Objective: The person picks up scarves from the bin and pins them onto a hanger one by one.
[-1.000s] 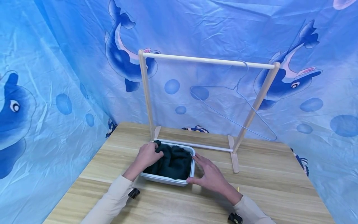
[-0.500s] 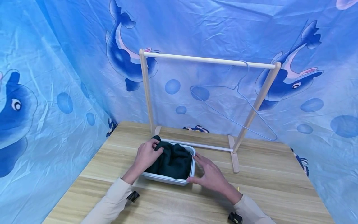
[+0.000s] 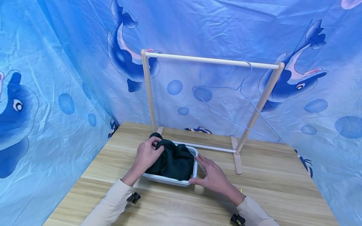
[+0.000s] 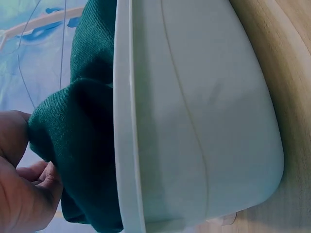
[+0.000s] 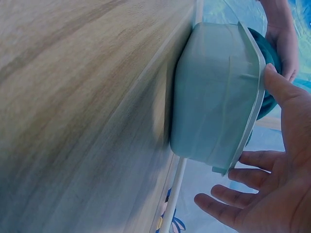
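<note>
A heap of dark green knitted fabric fills a pale plastic bin on the table; its garment type cannot be told. With thumb and fingers, my left hand pinches a fold of the fabric at the bin's left end, raised above the rim. In the left wrist view the pinched fabric bulges over the rim. My right hand rests spread against the bin's right end. The right wrist view shows its thumb on one rim corner and fingertips at another, fingers nearly straight.
Just behind the bin stands a wooden rack with a white top rail and a low crossbar. A thin blue wire hanger hangs tilted from the rail's right part. A dolphin-print curtain surrounds the wooden table.
My left hand has moved slightly up and away, lifting the fabric higher at the bin's left back corner. The right hand and the bin have stayed put.
</note>
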A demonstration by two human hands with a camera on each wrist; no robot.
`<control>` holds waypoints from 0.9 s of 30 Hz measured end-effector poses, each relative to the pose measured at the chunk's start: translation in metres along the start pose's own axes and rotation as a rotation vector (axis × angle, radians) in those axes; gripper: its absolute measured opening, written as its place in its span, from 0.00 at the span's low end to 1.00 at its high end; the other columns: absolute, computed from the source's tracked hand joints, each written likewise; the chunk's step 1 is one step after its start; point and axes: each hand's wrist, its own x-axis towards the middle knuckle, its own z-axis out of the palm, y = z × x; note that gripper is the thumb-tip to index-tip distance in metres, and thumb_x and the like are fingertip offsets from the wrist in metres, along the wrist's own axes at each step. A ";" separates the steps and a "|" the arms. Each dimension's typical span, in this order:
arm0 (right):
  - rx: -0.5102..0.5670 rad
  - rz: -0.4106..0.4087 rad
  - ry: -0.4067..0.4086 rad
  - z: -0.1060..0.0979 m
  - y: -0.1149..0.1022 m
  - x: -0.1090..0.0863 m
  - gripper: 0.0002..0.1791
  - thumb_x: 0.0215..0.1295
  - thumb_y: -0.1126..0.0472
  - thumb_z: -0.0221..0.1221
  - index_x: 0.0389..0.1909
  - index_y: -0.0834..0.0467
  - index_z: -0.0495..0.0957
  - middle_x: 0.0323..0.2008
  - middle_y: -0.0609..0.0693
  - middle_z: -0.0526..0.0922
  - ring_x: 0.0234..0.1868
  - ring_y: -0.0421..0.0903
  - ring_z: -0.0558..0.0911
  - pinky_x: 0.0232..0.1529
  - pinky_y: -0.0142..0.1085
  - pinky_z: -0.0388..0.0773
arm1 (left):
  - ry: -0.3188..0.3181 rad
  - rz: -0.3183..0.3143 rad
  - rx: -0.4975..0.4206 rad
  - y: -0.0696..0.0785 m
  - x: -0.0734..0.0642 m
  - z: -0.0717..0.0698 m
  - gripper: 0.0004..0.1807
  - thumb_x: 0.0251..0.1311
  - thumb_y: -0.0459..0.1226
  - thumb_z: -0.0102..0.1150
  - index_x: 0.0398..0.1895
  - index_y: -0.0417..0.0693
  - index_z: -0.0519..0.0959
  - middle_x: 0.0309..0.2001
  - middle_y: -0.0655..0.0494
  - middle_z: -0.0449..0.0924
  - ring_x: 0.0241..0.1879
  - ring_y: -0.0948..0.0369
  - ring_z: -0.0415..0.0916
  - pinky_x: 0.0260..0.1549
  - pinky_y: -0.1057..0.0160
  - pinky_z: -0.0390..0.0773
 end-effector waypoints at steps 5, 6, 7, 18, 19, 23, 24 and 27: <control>-0.005 -0.001 0.000 0.001 0.001 0.000 0.57 0.52 0.23 0.65 0.77 0.51 0.65 0.78 0.49 0.63 0.75 0.58 0.66 0.69 0.60 0.67 | 0.006 0.019 0.005 0.002 -0.001 -0.003 0.12 0.60 0.37 0.69 0.46 0.44 0.86 0.34 0.54 0.84 0.30 0.62 0.79 0.35 0.58 0.77; -0.003 0.000 0.000 0.001 0.001 0.000 0.57 0.51 0.23 0.65 0.77 0.51 0.65 0.78 0.49 0.63 0.75 0.58 0.66 0.69 0.60 0.67 | 0.004 0.032 0.015 0.002 -0.001 -0.003 0.13 0.61 0.37 0.69 0.48 0.44 0.86 0.35 0.54 0.84 0.29 0.62 0.78 0.33 0.59 0.76; -0.003 0.000 0.000 0.001 0.001 0.000 0.57 0.51 0.23 0.65 0.77 0.51 0.65 0.78 0.49 0.63 0.75 0.58 0.66 0.69 0.60 0.67 | 0.001 0.047 0.029 0.002 -0.002 -0.004 0.14 0.61 0.37 0.69 0.50 0.44 0.86 0.35 0.53 0.84 0.28 0.62 0.77 0.31 0.59 0.75; 0.000 -0.005 0.019 0.001 0.000 0.000 0.56 0.51 0.25 0.67 0.77 0.52 0.65 0.77 0.51 0.63 0.75 0.59 0.66 0.68 0.60 0.67 | 0.052 0.138 0.094 0.005 -0.004 -0.007 0.13 0.62 0.36 0.66 0.48 0.42 0.88 0.35 0.52 0.83 0.25 0.60 0.72 0.28 0.60 0.71; 0.001 -0.007 0.022 0.001 0.000 0.000 0.56 0.51 0.25 0.68 0.76 0.52 0.66 0.77 0.51 0.64 0.74 0.59 0.66 0.68 0.60 0.67 | 0.055 0.137 0.089 0.005 -0.004 -0.007 0.12 0.62 0.36 0.66 0.48 0.42 0.88 0.36 0.51 0.83 0.26 0.59 0.73 0.29 0.58 0.73; -0.004 -0.011 0.024 0.001 0.001 0.000 0.56 0.51 0.25 0.67 0.76 0.52 0.66 0.77 0.51 0.64 0.74 0.59 0.66 0.68 0.60 0.67 | 0.055 0.144 0.086 0.006 -0.003 -0.007 0.13 0.63 0.37 0.66 0.47 0.40 0.87 0.41 0.48 0.84 0.36 0.53 0.79 0.37 0.51 0.80; -0.002 -0.011 0.024 0.001 0.000 0.000 0.56 0.51 0.24 0.67 0.76 0.52 0.66 0.77 0.51 0.63 0.74 0.59 0.66 0.69 0.60 0.67 | 0.054 0.145 0.082 0.006 -0.002 -0.007 0.13 0.63 0.37 0.66 0.48 0.40 0.86 0.41 0.48 0.84 0.36 0.53 0.80 0.38 0.50 0.80; 0.001 -0.006 0.020 0.001 0.000 -0.001 0.57 0.51 0.23 0.66 0.76 0.52 0.67 0.77 0.49 0.63 0.75 0.58 0.66 0.69 0.59 0.67 | 0.072 0.162 0.069 0.006 -0.002 -0.007 0.13 0.64 0.37 0.65 0.48 0.40 0.86 0.38 0.50 0.83 0.33 0.55 0.78 0.34 0.54 0.78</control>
